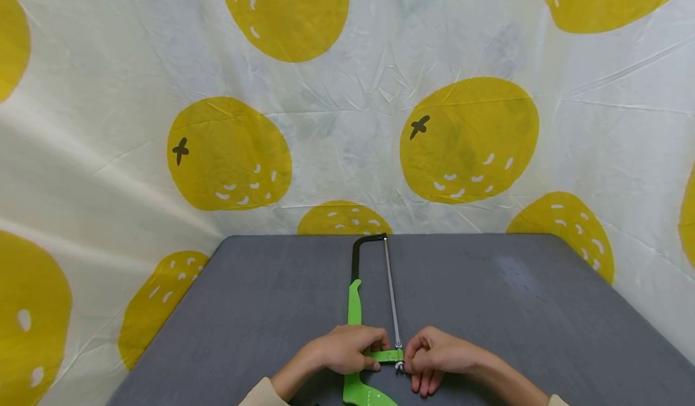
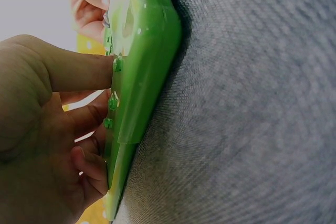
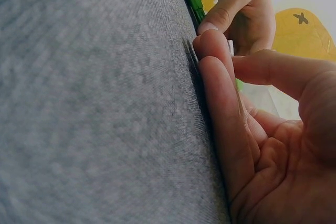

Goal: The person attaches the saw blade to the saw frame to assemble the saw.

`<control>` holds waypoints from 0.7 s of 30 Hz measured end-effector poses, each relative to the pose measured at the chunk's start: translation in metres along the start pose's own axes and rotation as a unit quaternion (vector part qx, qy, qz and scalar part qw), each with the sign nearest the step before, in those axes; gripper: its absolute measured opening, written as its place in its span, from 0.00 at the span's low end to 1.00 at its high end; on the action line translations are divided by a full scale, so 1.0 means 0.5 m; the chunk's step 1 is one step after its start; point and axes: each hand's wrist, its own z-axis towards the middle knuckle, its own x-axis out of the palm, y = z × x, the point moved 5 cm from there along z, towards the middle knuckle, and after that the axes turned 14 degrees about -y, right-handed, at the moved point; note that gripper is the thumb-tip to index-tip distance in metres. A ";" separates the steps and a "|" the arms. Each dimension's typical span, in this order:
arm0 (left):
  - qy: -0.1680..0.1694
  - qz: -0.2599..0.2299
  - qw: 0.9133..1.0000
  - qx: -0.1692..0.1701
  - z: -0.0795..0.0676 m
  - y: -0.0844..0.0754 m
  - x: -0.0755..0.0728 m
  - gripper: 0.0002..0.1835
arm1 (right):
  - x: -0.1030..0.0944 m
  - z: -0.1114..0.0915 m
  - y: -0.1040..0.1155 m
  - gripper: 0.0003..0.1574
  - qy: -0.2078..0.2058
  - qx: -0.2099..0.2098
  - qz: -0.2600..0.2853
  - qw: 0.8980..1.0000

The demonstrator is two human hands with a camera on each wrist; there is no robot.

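You have a dark gray table (image 1: 467, 300) before you, its far corners rounded and its top finely textured. Beyond its far edge and along both its sides, you see a creased white cloth (image 1: 347, 158) printed with big yellow fruits (image 1: 469, 143), two of them marked with a dark cross (image 1: 181, 151). Toward the table's far right corner lies a pale patch (image 1: 514, 274).

Small tabletop booth: fruit-print cloth (image 1: 336, 158) behind and beside a grey table (image 1: 271, 297).
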 end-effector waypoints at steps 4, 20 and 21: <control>0.001 -0.002 1.000 -0.003 0.000 -0.003 0.000 0.10 | -0.001 -0.002 0.000 0.14 -0.001 0.000 0.001 1.000; -0.004 0.001 1.000 0.002 0.002 -0.003 0.000 0.10 | 0.001 -0.002 -0.002 0.07 -0.012 -0.005 0.005 1.000; -0.004 0.000 1.000 0.002 0.002 -0.002 0.001 0.10 | 0.001 -0.002 -0.002 0.07 -0.012 -0.004 0.005 1.000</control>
